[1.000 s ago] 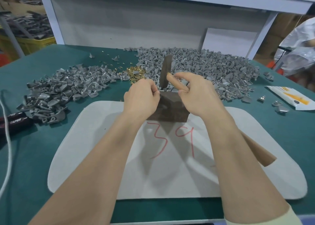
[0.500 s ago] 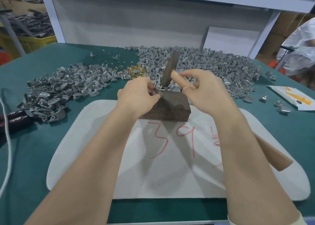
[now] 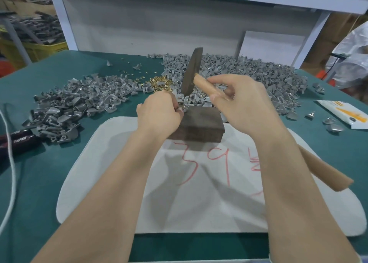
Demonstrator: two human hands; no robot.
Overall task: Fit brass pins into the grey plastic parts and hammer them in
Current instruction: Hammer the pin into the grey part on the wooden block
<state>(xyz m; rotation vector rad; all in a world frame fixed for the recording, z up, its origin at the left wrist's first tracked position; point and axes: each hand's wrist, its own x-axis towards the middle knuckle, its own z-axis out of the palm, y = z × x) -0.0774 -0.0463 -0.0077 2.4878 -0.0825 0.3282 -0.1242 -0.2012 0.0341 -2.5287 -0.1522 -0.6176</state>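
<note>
Bench [image 3: 39, 183], green-topped. Left pile [image 3: 65, 107] of grey parts lies at left rear. Pins [image 3: 160, 83] are heaped between the two piles. Left hand [image 3: 159, 113]: fingers curled, pinching a small part [image 3: 182, 109] at the top left corner of the block [image 3: 199, 123]; the part is mostly hidden. Block stands on the white mat [image 3: 199, 203]. Hammer [image 3: 192, 73]: head upright above the block's far edge. Right hand [image 3: 243, 103] is wrapped round its handle, just behind the head. Right pile [image 3: 258, 75] lies behind.

Your green tabletop [image 3: 39, 183] carries a white mat [image 3: 89, 173] marked in red pen. At your far left lie a white cord [image 3: 12, 173] and black handles [image 3: 20, 138] labelled TAPER; at your right, a white and orange packet [image 3: 346, 113].
</note>
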